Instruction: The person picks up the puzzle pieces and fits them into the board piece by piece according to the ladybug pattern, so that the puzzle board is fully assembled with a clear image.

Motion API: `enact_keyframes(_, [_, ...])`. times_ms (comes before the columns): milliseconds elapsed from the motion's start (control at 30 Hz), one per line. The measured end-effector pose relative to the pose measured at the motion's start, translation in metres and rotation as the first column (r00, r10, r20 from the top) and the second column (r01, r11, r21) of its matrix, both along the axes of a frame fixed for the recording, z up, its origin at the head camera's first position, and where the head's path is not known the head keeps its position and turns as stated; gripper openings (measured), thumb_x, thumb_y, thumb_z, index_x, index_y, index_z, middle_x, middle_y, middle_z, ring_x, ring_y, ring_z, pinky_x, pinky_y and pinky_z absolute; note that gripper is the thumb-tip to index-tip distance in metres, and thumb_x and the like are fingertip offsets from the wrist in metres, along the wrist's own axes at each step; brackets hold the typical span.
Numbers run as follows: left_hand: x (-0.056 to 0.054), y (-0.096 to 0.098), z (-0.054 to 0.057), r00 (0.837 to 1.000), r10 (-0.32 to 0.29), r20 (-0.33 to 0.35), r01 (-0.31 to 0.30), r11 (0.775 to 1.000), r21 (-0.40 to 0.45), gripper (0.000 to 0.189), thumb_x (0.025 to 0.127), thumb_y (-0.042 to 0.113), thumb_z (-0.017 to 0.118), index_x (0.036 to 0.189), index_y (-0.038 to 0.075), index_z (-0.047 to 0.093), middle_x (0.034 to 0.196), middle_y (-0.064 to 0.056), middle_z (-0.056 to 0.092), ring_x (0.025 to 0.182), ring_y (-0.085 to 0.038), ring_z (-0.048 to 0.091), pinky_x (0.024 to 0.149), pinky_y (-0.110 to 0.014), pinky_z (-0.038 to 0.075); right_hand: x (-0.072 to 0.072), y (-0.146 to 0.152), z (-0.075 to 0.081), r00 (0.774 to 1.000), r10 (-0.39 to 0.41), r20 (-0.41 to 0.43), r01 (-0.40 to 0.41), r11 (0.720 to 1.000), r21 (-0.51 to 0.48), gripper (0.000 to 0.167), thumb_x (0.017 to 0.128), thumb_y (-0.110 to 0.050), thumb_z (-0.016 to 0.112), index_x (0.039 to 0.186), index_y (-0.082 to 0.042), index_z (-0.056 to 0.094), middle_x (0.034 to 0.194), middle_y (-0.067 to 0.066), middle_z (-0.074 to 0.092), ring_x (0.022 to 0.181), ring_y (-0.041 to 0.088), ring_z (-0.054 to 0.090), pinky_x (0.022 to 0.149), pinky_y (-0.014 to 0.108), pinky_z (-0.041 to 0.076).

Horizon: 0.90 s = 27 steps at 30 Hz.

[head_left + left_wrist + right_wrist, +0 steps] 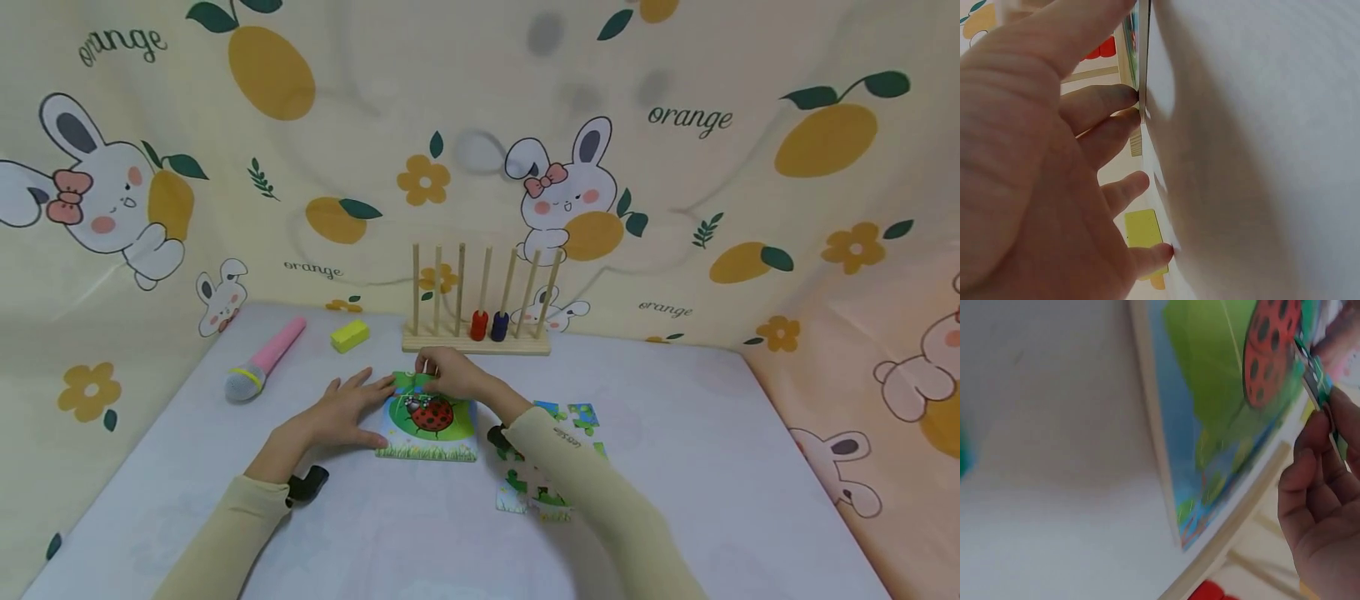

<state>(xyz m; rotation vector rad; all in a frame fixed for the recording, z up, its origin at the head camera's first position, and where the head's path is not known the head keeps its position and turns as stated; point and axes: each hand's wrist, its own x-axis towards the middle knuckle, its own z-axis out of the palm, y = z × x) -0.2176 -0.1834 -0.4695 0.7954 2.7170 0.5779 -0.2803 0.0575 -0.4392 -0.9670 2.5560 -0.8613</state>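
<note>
A ladybug jigsaw puzzle board (pixel 429 429) lies flat in the middle of the white table. My left hand (pixel 330 417) rests at its left side with fingers spread, and in the left wrist view some fingertips (pixel 1129 95) touch the board's edge. My right hand (pixel 459 377) is over the board's top part. Between its thumb and fingers it pinches a small green-and-blue puzzle piece (pixel 1320 384), tilted above the picture, as the right wrist view shows. Several loose puzzle pieces (pixel 512 500) lie right of the board, partly hidden by my right forearm.
Behind the board stands a wooden peg rack (pixel 438 340) with red beads (pixel 479 326) and dark blue beads (pixel 500 327). A pink toy microphone (pixel 279 346) and a yellow block (pixel 350 336) lie at the back left. A patterned curtain (pixel 360 150) rises behind the table.
</note>
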Motion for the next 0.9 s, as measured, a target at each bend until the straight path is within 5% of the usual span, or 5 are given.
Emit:
enact_keyframes(333, [0.001, -0.001, -0.001, 1.000, -0.009, -0.022, 0.009, 1.000, 0.003, 0.094, 0.078, 0.057, 0.078, 0.151, 0.009, 0.044, 0.161, -0.008, 0.032, 0.148, -0.047, 0.012, 0.103, -0.081, 0.011, 0.009, -0.018, -0.009, 0.980, -0.012, -0.199, 0.060, 0.969, 0.238, 0.037, 0.085, -0.022, 0.081, 0.116, -0.012, 0.063, 0.109, 0.001, 0.061, 0.097, 0.014, 0.058, 0.078, 0.031, 0.051])
enact_keyframes(900, [0.003, 0.000, 0.001, 0.999, -0.022, -0.040, 0.023, 0.999, 0.023, 0.095, 0.078, 0.054, 0.079, 0.152, 0.008, 0.041, 0.160, -0.010, 0.032, 0.147, -0.049, 0.014, 0.103, -0.081, 0.011, 0.019, -0.024, -0.013, 0.967, -0.006, -0.254, 0.096, 0.934, 0.344, 0.046, 0.085, -0.042, 0.078, 0.125, -0.021, 0.068, 0.114, 0.003, 0.055, 0.097, 0.016, 0.055, 0.073, 0.032, 0.052])
